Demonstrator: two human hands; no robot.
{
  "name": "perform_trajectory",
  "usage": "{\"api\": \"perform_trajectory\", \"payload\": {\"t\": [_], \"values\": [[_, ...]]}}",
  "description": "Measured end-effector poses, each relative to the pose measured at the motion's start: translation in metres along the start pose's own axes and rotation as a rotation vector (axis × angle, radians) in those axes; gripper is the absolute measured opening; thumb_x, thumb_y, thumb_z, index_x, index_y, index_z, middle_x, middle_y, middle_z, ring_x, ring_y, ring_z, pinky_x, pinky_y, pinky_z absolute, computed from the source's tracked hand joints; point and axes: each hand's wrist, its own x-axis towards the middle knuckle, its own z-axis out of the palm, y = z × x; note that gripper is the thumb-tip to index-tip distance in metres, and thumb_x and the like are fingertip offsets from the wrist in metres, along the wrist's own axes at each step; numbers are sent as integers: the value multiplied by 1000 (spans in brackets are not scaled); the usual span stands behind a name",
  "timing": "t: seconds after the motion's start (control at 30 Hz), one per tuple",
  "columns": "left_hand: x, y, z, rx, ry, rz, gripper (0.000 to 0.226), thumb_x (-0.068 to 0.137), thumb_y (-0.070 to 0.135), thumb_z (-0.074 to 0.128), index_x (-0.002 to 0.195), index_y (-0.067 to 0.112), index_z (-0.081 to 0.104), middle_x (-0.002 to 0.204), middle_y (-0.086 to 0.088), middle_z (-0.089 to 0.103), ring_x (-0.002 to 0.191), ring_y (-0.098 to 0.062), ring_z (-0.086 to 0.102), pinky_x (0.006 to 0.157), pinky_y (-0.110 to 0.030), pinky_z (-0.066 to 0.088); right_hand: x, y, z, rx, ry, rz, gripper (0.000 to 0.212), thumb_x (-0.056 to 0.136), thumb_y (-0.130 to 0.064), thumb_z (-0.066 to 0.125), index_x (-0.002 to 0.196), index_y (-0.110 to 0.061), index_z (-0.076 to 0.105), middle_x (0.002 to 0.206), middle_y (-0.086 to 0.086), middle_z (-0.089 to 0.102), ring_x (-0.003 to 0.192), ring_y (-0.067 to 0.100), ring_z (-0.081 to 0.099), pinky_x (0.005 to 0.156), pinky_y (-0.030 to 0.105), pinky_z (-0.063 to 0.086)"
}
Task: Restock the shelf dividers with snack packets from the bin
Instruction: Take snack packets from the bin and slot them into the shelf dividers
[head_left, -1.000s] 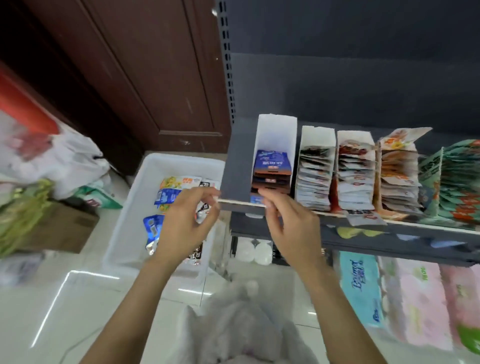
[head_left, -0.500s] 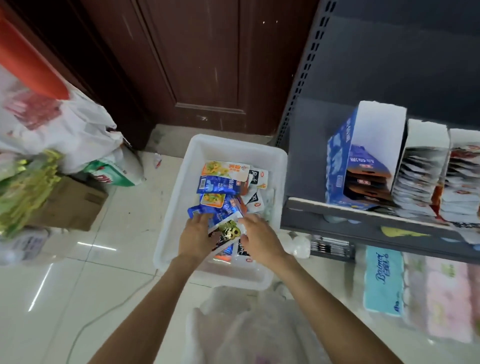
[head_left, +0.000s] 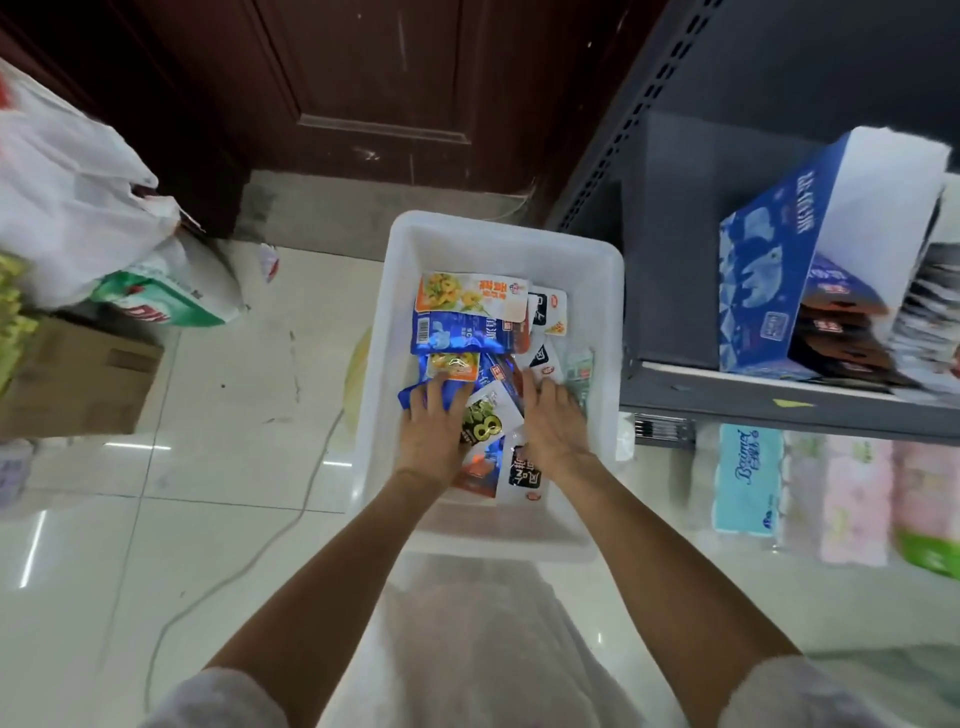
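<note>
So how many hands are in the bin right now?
2: the left hand and right hand, both resting on packets in the white bin.

Colourful snack packets (head_left: 470, 332) jumbled in white bin (head_left: 506, 236)

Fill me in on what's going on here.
A person is bent over a white plastic bin on the tiled floor, both hands down among the loose snack packets in it. The left hand lies spread on a blue packet, the right hand on the white ones, with a black and gold packet between them. Nothing is lifted yet. Beside the bin, on the shelf, a blue divider box holds only a few dark packets.
</note>
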Motion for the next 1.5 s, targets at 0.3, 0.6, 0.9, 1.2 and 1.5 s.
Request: {"api": "perform_trajectory", "payload": {"t": [0.3,0.6,0.9,1.2,1.5], "values": [[-3,-6,-20,-399,-90,-125,55,87,26,64,135,22,38,127,-7,52,109,-29,58,76,-35,45,-15,-7,-28,134,28,82,51,82,-19,72,126,-7,48,120,11,57,108,26,56,92,34,49],[-26,-5,-75,-1559,-80,-406,45,88,2,60,129,16,46,116,-10,66,95,-26,67,82,-44,54,-104,20,-93,1133,413,330,22,93,-15,57,114,-7,56,94,-1,65,73,-3,60,53,5,42],[-42,53,-146,-1899,-322,-167,51,86,35,64,131,13,53,122,-11,65,111,-27,63,87,-41,55,-140,19,-86,919,976,-255,38,88,12,49,117,-6,65,124,5,62,127,26,48,107,35,38],[-40,101,-166,-1571,-98,-39,55,77,0,73,125,20,52,110,1,71,103,-18,66,89,-42,53,-155,51,-84,833,886,-332,62,75,18,37,126,-12,57,142,9,44,136,24,36,111,36,34],[-38,176,-209,-1092,-128,276,52,70,9,81,107,35,57,95,16,71,86,1,67,68,-13,50,-148,156,-161,1702,543,4,70,74,-7,75,133,-24,42,104,-2,69,96,15,67,79,36,56]]}}
